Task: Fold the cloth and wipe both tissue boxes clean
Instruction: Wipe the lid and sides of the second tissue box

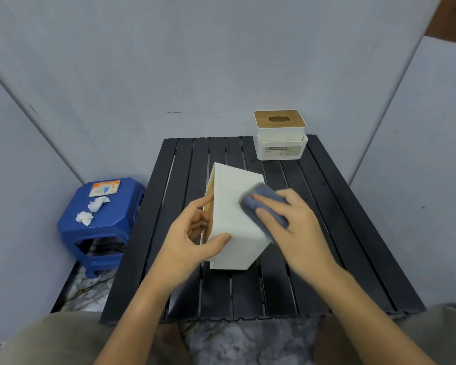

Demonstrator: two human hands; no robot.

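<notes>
Near the middle of the tabletop (327,233): the first tissue box (234,222) is held tipped on its side, its wooden lid face turned toward the left edge and a broad white face turned upward.
Left hand (195,235): the box is steadied by it; the thumb is laid on the white face near the box's near corner, and the fingers (204,201) are curled around the lid side, pinching the box between them.
Right hand (287,219): the folded blue-grey cloth (261,204) is pressed flat against the white face under it, the fingers held close together on top of the cloth.
Far right corner of the tabletop: the second tissue box (279,138) stands upright, untouched, well apart from both hands.
Beside the left edge: a blue stool (100,233) carries two crumpled tissues (98,204) and a small packet.
Step in hand: folding is judged done; the first box is being wiped, one side face at present.
Next move: the box would need to be turned in the left hand so that unwiped faces are presented to the cloth; a firm hold is called for so the box does not slip. The second box is yet to be wiped.
</notes>
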